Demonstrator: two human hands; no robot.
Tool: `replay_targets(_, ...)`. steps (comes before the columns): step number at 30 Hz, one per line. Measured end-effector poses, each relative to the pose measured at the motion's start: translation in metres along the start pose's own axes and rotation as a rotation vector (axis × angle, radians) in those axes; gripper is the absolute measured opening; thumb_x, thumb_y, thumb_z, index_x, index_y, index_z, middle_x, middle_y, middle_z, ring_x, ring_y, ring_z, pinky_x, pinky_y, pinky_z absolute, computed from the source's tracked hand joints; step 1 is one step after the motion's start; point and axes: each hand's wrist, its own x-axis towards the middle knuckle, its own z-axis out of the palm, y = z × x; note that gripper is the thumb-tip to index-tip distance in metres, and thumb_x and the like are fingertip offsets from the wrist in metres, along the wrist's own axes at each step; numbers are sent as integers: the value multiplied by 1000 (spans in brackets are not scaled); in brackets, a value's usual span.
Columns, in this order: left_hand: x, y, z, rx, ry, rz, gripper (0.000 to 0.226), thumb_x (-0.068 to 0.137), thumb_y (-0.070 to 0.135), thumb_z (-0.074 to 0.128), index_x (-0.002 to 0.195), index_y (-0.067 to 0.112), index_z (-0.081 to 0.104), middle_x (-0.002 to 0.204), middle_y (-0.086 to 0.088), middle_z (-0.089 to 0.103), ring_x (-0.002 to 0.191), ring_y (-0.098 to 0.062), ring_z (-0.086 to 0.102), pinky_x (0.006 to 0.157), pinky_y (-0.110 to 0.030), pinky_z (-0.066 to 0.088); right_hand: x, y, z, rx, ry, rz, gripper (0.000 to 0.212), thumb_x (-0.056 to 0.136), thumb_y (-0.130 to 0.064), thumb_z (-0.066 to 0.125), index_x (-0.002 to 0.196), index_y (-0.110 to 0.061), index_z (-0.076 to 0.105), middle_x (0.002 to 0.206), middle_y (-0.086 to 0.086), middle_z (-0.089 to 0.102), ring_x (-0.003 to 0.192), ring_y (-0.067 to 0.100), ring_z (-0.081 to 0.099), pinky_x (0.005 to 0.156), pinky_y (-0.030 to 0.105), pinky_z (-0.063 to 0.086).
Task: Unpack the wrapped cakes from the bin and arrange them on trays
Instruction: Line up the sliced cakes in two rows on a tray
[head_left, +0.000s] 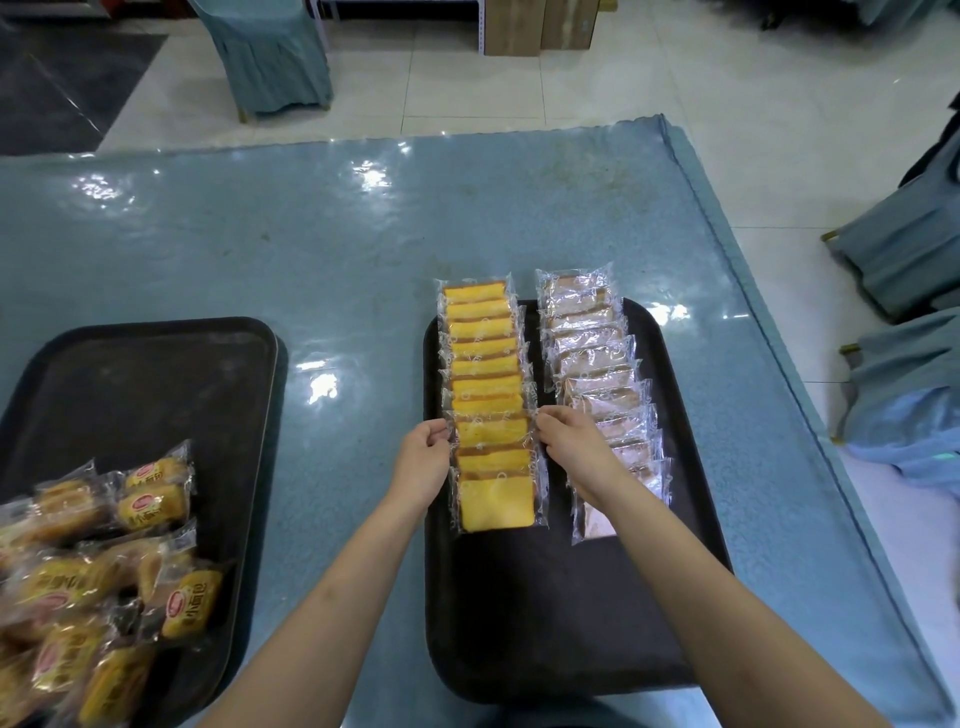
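A black tray in front of me holds two overlapping rows of clear-wrapped cakes: yellow cakes on the left, pale brown cakes on the right. My left hand pinches the left wrapper edge of a yellow cake near the row's front. My right hand pinches that cake's right wrapper edge, its forearm lying over the brown row's front end. No bin is in view.
A second black tray at the left carries a loose pile of yellow-labelled wrapped buns. The table has a shiny blue cover. Covered chairs stand at the right and one beyond the table.
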Motion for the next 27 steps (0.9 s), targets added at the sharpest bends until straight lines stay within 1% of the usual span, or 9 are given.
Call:
replay_targets(4,0,2,0,-1,-8,8,38,108,14,46,145,14,53,139,-1,63,124,-15,61,101,-35,54,-3,1,1,-18,-12,-4,42,105,-27,50,121,11,57,127,36,58,123,52,51,112,63,41)
replay_targets(8,-3,5,0,12,-3,34,38,109,12,45,145,13,53,135,2,61,115,-9,57,77,-16,47,-4,-1,1,-23,-8,5,35,105,-27,50,121,0,65,118,27,66,115,44,61,111,58,46)
replay_targets(10,-3,4,2,18,-7,35,37,109,13,44,146,12,53,137,0,62,112,-9,58,73,-15,46,-6,-2,0,-20,-9,16,28,106,-27,50,118,-9,68,114,15,71,110,32,66,111,54,48)
replay_targets(13,-4,5,2,33,-5,43,39,110,16,44,148,13,53,139,-1,63,115,-10,58,73,-15,47,-6,-2,1,-9,-15,8,23,106,-27,50,110,-12,67,120,20,70,115,36,65,110,51,49)
replay_targets(16,-7,5,2,28,-7,48,38,110,15,44,147,14,52,139,2,61,114,-8,59,73,-15,47,-11,-6,0,-11,-18,6,17,106,-27,49,101,-25,65,97,4,69,92,23,63,89,37,54)
replay_targets(17,-8,4,1,31,-5,49,37,110,15,44,145,15,53,137,4,62,109,-6,60,72,-15,47,-12,-6,0,-15,-15,-1,19,106,-25,49,93,-26,63,87,-2,63,82,17,57,79,32,48)
replay_targets(19,-10,1,1,31,9,43,33,110,16,44,141,16,55,131,4,63,100,0,59,69,-15,46,-14,-4,0,-19,-6,-1,22,106,-23,48,92,-19,64,82,-7,56,77,14,50,75,28,41)
replay_targets(24,-19,-15,0,62,55,20,34,110,17,45,142,16,54,132,2,63,106,-6,59,72,-16,44,-24,6,1,-41,15,-11,32,108,-28,52,135,-15,61,121,-5,62,117,16,57,104,34,43)
replay_targets(27,-25,-22,0,53,66,-9,40,109,18,47,149,14,49,138,-2,60,114,-10,55,87,-22,46,-27,10,4,-62,29,-7,41,108,-30,53,144,-11,58,136,-1,61,130,18,54,106,31,39)
